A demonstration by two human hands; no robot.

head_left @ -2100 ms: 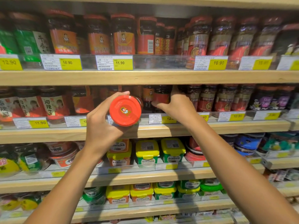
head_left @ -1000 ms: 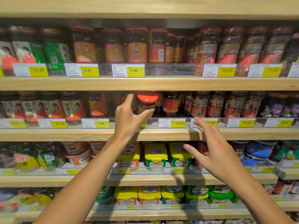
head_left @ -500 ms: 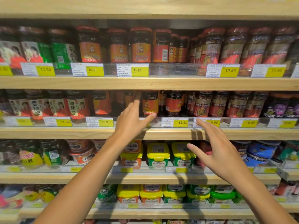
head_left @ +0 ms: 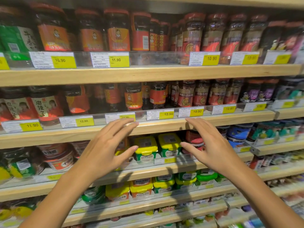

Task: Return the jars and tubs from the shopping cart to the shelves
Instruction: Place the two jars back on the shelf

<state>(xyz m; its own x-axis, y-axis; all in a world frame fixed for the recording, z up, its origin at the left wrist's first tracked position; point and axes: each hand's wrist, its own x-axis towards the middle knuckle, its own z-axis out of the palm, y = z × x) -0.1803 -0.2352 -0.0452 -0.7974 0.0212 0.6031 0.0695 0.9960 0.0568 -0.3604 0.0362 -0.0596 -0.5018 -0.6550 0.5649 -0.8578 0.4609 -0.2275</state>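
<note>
Item: jar (head_left: 133, 97), orange label, dark contents, upright on the second shelf (head_left: 164, 124), directly above and behind the price strip (head_left: 166, 114). Ranked between like jars, touching or nearly so; lid hidden under the shelf above.

Handling, judged: glass body, rigid, fairly heavy for its size, breakable if dropped or knocked against neighbours. Smooth sides, probably slick where the label stops. Best held round the labelled middle, or by the lid with fingers wrapped under its rim; poor candidate for a fingertip pinch.

Left hand (head_left: 105, 150): below the price strip, in front of the tubs (head_left: 169, 143) on the shelf beneath; fingers spread and straight, holding nothing, touching nothing visible.

Right hand (head_left: 212, 148): below the price strip, right of the left hand and apart from it; fingers spread, empty.

Shopping cart: not in view.

Status, judged: jar shelved; both hands free for the next jar or tub.
</note>
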